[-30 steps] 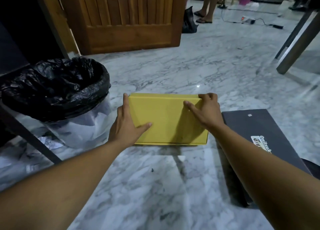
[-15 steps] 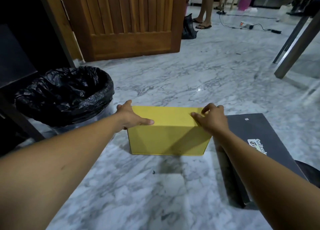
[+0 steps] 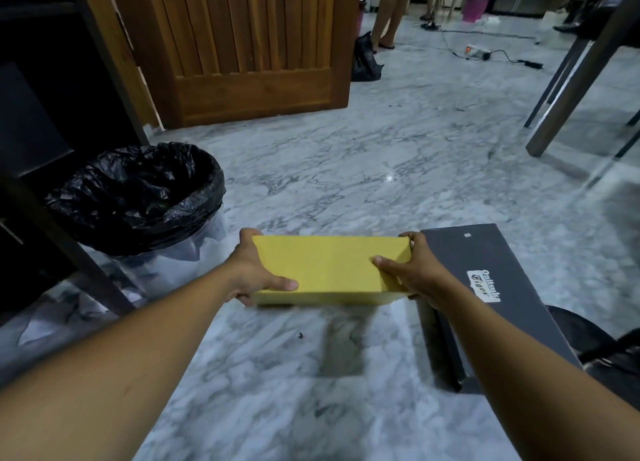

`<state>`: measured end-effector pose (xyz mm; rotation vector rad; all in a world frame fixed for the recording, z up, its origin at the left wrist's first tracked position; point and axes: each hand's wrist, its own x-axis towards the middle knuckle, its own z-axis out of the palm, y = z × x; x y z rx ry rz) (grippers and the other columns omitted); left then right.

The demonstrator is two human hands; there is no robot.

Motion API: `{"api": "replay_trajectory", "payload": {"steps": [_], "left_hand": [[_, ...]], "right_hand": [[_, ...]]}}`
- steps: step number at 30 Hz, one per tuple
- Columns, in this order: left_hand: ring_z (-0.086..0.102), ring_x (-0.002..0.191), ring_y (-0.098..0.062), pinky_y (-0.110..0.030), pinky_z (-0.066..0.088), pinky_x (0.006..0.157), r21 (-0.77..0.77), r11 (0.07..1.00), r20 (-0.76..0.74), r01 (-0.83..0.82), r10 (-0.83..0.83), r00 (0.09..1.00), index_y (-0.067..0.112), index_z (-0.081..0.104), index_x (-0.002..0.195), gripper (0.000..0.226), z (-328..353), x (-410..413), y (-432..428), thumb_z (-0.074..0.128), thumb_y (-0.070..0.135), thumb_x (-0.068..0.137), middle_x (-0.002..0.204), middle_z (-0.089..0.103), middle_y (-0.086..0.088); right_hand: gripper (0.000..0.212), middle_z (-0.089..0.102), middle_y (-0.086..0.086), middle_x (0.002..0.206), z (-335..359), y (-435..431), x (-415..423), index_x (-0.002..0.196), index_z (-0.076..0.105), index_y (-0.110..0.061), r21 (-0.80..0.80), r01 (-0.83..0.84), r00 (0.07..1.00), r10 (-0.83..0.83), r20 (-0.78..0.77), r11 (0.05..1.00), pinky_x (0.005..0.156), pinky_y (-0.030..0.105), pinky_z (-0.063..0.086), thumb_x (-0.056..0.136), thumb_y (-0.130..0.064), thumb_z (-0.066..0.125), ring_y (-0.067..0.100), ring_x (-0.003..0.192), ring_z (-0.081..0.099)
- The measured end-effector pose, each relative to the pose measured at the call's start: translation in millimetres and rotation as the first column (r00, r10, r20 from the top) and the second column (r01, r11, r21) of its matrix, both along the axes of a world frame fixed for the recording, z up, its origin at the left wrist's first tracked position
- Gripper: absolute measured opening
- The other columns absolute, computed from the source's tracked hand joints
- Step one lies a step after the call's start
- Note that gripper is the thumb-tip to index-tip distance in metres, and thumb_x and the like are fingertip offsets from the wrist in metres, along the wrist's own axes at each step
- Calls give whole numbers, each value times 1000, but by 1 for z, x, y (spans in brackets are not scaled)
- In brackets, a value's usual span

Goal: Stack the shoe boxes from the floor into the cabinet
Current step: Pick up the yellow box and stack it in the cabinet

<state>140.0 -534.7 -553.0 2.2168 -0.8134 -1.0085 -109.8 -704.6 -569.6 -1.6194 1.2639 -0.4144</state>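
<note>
**Yellow box up off the marble, one hand at each end**

Yellow shoe box (image 3: 329, 270): plain matte cardboard, flat rectangular, sharp edges, no print showing. Broad face up, long side across the view. It seems to hang clear of the floor, going by the soft shadow patch below it, though the underside is hidden.

Left hand (image 3: 254, 273): grips the box's left end, thumb laid flat on the top face, fingers curled round the far corner and under. Right hand (image 3: 412, 277): grips the right end the same way, thumb on top, fingers wrapped round the end.

Just right of the box, behind the right hand: black shoe box (image 3: 485, 287), matte lid with a white label, lying flat on the floor.

Floor (image 3: 346, 183): polished grey-white veined marble, glossy.

Left: clear plastic bin (image 3: 138, 197) with a crinkled, shiny black liner, beside a dark cabinet (image 3: 34, 114). Beyond: slatted wooden door (image 3: 249, 44), warm brown.

Change: half a second ago the box stood on its long edge on the marble, hands on its top corners. Now it is turned flat and raised, with the grip shifted to the ends.
</note>
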Motion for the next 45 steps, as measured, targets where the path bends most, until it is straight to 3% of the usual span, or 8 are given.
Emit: {"api": "replay_trajectory", "payload": {"steps": [6,10,15,22,29,34,38,45], "left_hand": [[46,113,-23,-34,42,76,-268,955,94,-129,159,983,27,38,119,88,-28,-33,44,96,40,54,129,44,-2],[45,126,-21,-34,44,92,-289,937,31,-197,215,976,30,40,137,112,-43,-35,61,100,40,43,140,42,1],[41,133,-20,-30,41,97,-191,968,45,-166,177,983,20,18,158,149,-52,-27,69,101,38,36,145,37,-2],[41,106,-7,-23,37,91,-240,966,200,-93,143,969,19,44,144,124,-43,-38,81,102,36,36,121,35,3],[44,110,-7,-20,37,97,-467,883,286,-44,198,937,18,49,143,127,82,-45,95,101,44,30,119,39,4],[46,119,-15,-29,40,105,-605,796,345,15,245,906,17,49,141,137,217,-64,135,96,57,19,121,39,4],[45,122,-18,-35,41,107,-690,723,396,47,322,860,21,47,141,137,313,-81,201,93,63,19,120,38,5],[43,110,-16,-34,42,100,-756,654,494,11,560,665,23,47,138,127,448,-84,349,93,62,26,114,39,3]], "right_hand": [[82,44,5,124,-5,54,-32,118,45,-19,-154,-22,998,12,-63,988,78,36,52,57,-33,97,21,108,50],[124,40,0,134,-27,76,-46,148,35,-20,-53,-63,997,61,-55,997,98,36,49,45,-40,100,21,124,48],[87,67,-1,117,-49,80,-55,124,53,-20,91,-129,983,115,144,987,72,19,55,50,-16,99,18,110,65],[87,64,-2,117,-38,96,-57,132,45,-31,133,-139,962,102,254,981,47,16,46,63,-8,93,12,91,61],[94,70,-4,111,78,112,-73,130,51,-38,0,-97,952,93,292,995,61,45,61,50,-23,99,21,94,70],[79,69,-2,103,213,157,-91,127,52,-25,-99,-111,889,143,435,989,47,18,51,64,4,90,6,74,70],[118,72,-1,107,299,199,-94,135,47,-37,-254,-144,870,244,428,956,64,41,62,31,-41,103,18,87,74],[108,56,4,125,429,294,-54,143,34,-40,-325,-339,722,466,512,883,58,40,59,55,-24,95,29,105,63]]}}
